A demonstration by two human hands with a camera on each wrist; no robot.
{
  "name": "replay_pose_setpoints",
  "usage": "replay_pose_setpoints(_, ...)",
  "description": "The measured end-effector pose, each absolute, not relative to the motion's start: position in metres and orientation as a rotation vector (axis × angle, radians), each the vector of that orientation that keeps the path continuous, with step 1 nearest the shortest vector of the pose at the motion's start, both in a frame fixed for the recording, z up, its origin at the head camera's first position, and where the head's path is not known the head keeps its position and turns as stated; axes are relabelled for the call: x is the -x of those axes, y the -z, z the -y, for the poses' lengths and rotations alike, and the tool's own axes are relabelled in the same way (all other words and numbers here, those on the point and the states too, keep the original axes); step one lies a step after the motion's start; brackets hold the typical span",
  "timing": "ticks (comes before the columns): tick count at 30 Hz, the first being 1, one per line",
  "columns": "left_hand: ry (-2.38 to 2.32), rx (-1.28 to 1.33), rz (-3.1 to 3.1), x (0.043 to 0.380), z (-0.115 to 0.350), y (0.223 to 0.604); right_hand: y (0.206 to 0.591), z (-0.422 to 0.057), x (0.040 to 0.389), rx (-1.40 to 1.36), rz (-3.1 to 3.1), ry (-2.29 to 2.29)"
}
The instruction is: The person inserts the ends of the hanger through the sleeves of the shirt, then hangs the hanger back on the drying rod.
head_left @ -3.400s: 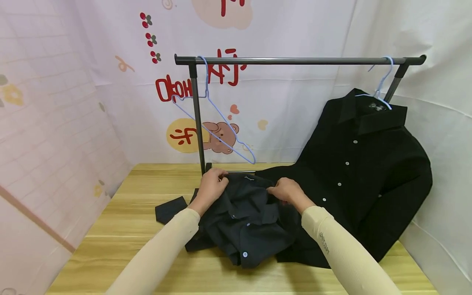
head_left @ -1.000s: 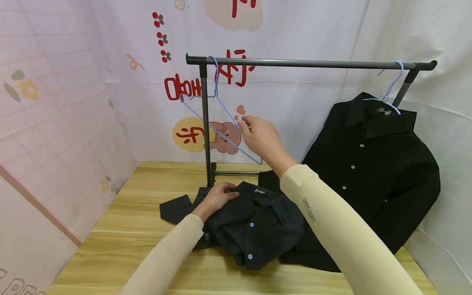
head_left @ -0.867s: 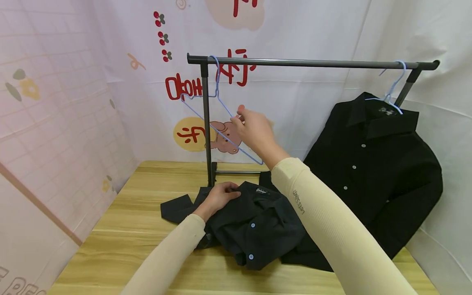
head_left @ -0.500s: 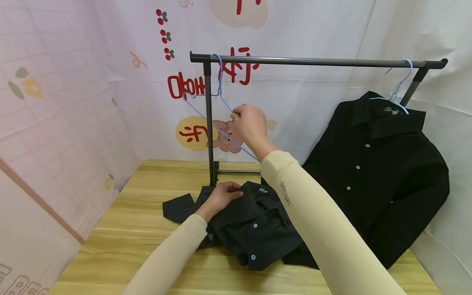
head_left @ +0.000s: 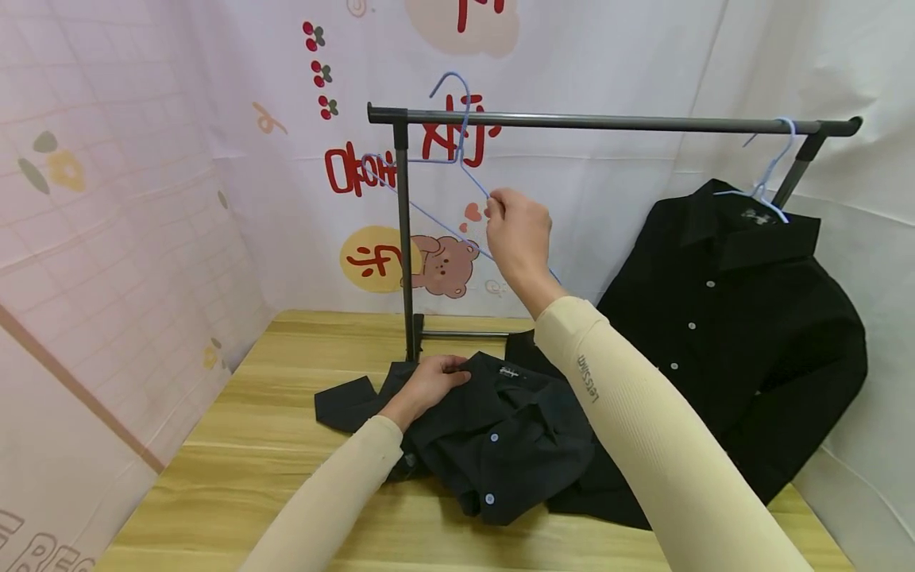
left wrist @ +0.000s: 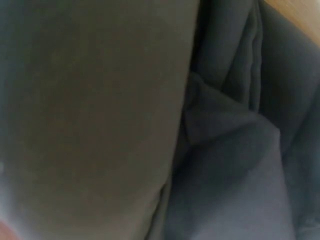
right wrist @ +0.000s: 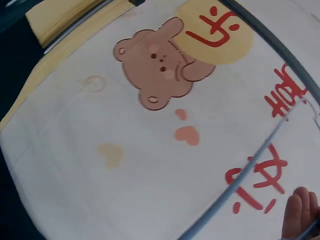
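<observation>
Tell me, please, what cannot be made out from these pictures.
Head view: part of the hanger, behind the right hand and right sleeve.
Head view: part of the hanging shirt, behind the right sleeve.
Head view: lettering on the label of the loose shirt, too small to read.
Left wrist view: the left hand, too blurred to pick out.
Right wrist view: most of the right hand, cut off by the edge.
</observation>
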State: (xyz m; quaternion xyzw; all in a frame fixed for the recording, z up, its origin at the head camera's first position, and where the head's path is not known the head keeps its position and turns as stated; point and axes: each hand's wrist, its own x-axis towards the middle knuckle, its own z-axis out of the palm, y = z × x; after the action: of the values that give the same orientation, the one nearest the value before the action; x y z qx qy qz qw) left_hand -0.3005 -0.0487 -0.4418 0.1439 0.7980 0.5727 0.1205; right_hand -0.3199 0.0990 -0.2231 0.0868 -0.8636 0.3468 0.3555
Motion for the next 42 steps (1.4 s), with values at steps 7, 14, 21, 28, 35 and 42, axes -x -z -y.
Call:
replay_pose_setpoints(7,-1.696,-0.458,-2.308,0.302,0.045,0.446,0.254,-0.145,0.313,-0.290,2.080,-0.847)
replay_pose_setpoints(14,-1.715,-0.354,-2.341,0.305,0.046,0.449,0.304,-0.202,0.300,-0.300,2.011,-0.799)
replay_pose_setpoints(21,-1.812,-0.281,-2.280,0.308,0.054,0.448,0.350,-0.256,0.287,-0.324,2.050,-0.676)
replay_pose_setpoints(28,-1.862,-0.178,-2.259,0.311,0.063,0.451,0.372,-0.292,0.272,-0.347,2.187,-0.576)
replay_pose_setpoints(35,-1.924,-0.129,-2.222,0.314,0.069,0.451,0.379,-0.317,0.258,-0.432,2.271,-0.508)
replay_pose_setpoints(42,-1.953,-0.104,-2.212,0.314,0.069,0.450,0.384,-0.336,0.251,-0.467,2.388,-0.542)
